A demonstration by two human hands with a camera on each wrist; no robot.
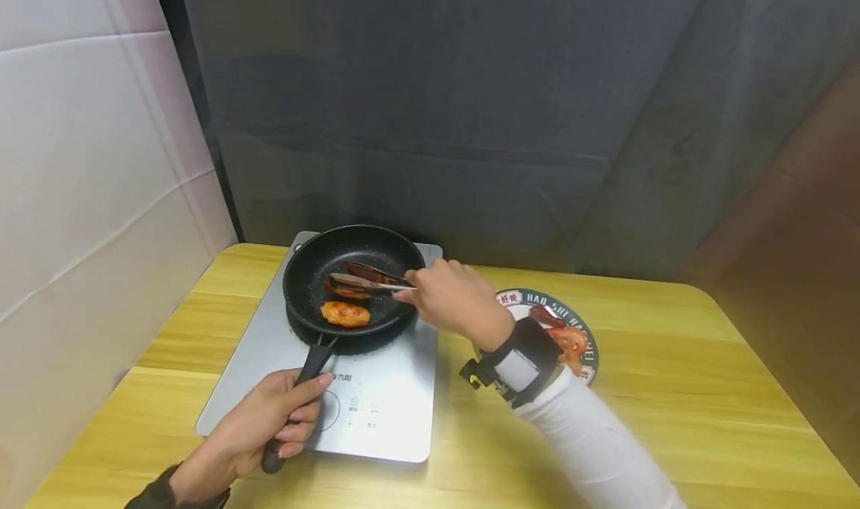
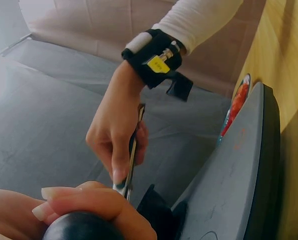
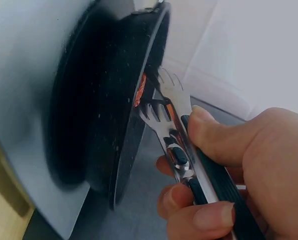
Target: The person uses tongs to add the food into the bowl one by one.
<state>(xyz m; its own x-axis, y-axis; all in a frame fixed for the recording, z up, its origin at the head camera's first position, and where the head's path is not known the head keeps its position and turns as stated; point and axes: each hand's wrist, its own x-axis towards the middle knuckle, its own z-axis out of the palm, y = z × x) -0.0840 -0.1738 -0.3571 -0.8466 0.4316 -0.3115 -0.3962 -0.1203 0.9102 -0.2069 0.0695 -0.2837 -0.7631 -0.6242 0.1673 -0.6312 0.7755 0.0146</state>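
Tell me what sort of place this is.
Probably a makeshift cooking booth rather than a full kitchen: a pan sits on a cooktop, and a creased grey backdrop stands behind the wooden table.

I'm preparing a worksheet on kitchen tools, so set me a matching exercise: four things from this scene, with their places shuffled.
Things
1. frying pan
2. tongs
3. chicken wing
4. round plate

Places
A. held in the right hand
B. on the table, right of the induction cooktop
C. lying inside the frying pan
D. over the induction cooktop, its handle in the left hand

Right pairs: 1-D, 2-A, 3-C, 4-B
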